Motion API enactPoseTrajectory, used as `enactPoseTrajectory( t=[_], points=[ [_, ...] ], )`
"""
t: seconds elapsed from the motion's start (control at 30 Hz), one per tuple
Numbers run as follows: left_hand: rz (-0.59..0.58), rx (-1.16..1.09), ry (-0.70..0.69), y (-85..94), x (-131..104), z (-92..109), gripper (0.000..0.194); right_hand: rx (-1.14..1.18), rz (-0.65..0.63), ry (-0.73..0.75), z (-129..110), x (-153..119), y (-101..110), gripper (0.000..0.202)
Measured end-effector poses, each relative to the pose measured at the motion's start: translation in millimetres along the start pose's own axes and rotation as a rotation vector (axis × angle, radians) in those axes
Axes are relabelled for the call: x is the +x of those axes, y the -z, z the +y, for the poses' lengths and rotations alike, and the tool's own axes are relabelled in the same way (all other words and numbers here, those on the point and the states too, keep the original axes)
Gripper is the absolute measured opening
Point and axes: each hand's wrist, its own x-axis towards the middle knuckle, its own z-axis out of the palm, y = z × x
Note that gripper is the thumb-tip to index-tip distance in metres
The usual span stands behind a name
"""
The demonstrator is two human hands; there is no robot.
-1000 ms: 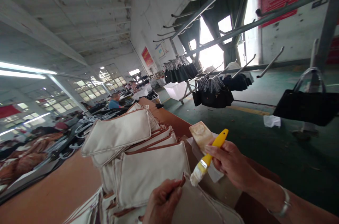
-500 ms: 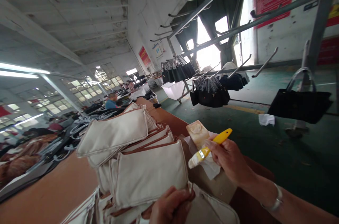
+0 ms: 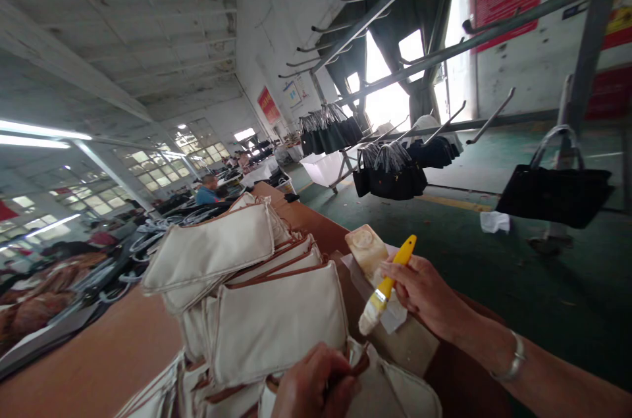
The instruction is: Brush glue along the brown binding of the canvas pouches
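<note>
The right hand (image 3: 424,293) has its fingers closed round the yellow handle of a small brush (image 3: 388,286), bristles pointing down and held in the air just above a pale sheet of paper (image 3: 395,316) at the table's (image 3: 99,365) edge, with a tan block (image 3: 368,250) lying just beyond it. The left hand (image 3: 316,388) is low in the view, its fingers pinched shut on the brown-trimmed edge of the nearest cream pouch (image 3: 390,391), which lies at the front of the stack, right under the brush's reach. From where things stand, the brushing of this pouch looks only begun or about to begin: the bristles are not touching the fabric, and I cannot tell whether any of its edge is coated. Behind it a leaning pile of cream pouches (image 3: 237,273) climbs the table, and nothing shows which of those are finished. So a good deal seems left. Across the aisle, black bags (image 3: 395,178) hang from metal racks (image 3: 395,82), and another person (image 3: 205,191) sits far down the line.
</note>
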Motion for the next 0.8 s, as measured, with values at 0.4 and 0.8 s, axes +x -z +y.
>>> enactPoseTrajectory(
  t=[0.4, 0.8],
  points=[
    [-0.368, -0.184, -0.262, 125.7, 26.7, 96.1, 0.024, 0.368, 0.085, 0.155, -93.7, -6.5, 40.6, 0.013],
    [-0.243, 0.582, 0.279, 103.8, -42.4, -92.5, 0.014, 0.409, 0.182, -0.105, 7.6, -23.4, 58.0, 0.031]
  ],
)
